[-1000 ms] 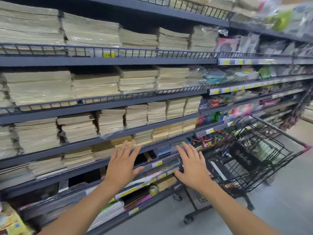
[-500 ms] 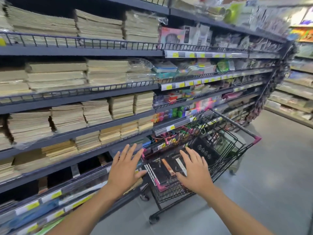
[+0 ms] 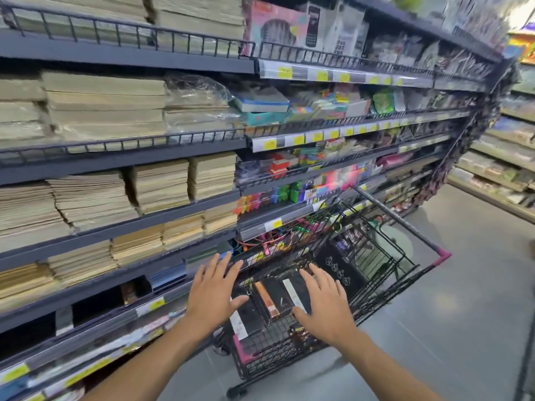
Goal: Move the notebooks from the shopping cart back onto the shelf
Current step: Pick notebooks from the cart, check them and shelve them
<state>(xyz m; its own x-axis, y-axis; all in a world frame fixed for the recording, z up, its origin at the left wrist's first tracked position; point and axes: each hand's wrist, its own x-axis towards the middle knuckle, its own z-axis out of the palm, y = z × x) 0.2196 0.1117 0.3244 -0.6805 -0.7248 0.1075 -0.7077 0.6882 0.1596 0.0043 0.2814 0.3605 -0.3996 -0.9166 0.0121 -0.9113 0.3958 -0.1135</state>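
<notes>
While both hands hover palm-down over the near end of the shopping cart (image 3: pixel 376 264), neither one holds anything. The left hand (image 3: pixel 215 290) has its fingers (image 3: pixel 212 266) spread apart, reaching over the cart's near left corner, close to the front edge of a lower shelf (image 3: pixel 139 273). The right hand (image 3: pixel 324 305) also has its fingers (image 3: pixel 311 277) spread apart and hangs above the cart's basket, a little to the right of the left hand. Whether either palm touches what lies below cannot be told.

Between and beneath the two hands, the notebooks (image 3: pixel 270 302) lie in the near end of the basket: dark covers, one with an orange-brown strip, others with white strips along the side. A dark panel with small white symbols (image 3: pixel 338 273) stands upright across the basket just beyond the right hand. The cart is black wire with pink corner trim (image 3: pixel 441 256), and it stands on the grey floor (image 3: pixel 463 328) right beside the shelving.

Stacks of pale paper pads (image 3: pixel 104 105) fill the shelves to the left, behind low wire rails. Yellow price tags (image 3: pixel 298 139) run along the shelf edges further right, above colourful small stationery.
</notes>
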